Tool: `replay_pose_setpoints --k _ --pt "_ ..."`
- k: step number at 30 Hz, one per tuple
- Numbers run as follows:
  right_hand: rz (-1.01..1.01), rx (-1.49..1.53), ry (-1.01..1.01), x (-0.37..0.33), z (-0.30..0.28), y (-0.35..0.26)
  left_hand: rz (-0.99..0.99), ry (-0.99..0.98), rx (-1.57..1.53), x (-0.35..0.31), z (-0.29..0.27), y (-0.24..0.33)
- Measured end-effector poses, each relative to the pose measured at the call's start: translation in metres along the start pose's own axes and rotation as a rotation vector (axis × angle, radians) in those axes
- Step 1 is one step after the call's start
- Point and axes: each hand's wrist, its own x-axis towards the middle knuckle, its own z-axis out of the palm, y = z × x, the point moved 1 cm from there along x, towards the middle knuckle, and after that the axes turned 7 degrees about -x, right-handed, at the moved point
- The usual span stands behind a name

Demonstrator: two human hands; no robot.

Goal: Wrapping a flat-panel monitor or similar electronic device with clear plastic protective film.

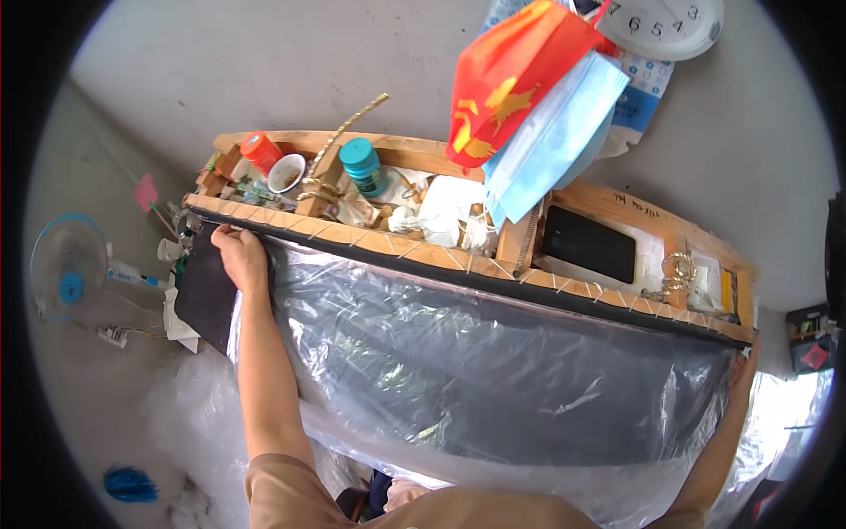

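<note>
A clear plastic sheet [493,379] lies spread over dark cloth [198,291], which white thread laces to a long wooden frame [405,244]. At the left end, the fingers of my left hand [242,257] are curled closed on the upper edge of the sheet, just below the laced bar. My right hand [742,370] is at the far right end, beside the frame's corner, closed on the sheet's edge there. Its fingertips are mostly hidden by the sheet and frame.
Along the frame's tray sit a red-capped jar [261,153], a small white cup [286,174], a teal-lidded jar [361,167], a black phone [589,243] and gold cord [679,273]. Face masks [555,132] hang above. At left stands a transparent fan [70,264].
</note>
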Motion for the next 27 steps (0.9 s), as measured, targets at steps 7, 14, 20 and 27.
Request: replay_pose_setpoints --k 7,14,20,27 --pt "-0.622 -0.250 0.011 0.080 -0.024 0.032 0.056 -0.122 0.114 0.009 0.018 -0.010" --pt "-0.692 -0.851 0.304 -0.066 0.006 0.002 0.254 0.017 -0.732 0.007 -0.013 -0.073" --pt "-0.919 -0.834 0.177 -0.079 -0.015 0.022 0.591 0.400 -0.292 -0.027 -0.145 0.049" --pt "-0.945 -0.774 0.023 -0.130 0.016 0.034 1.167 -0.592 0.156 -0.170 -0.141 0.001"
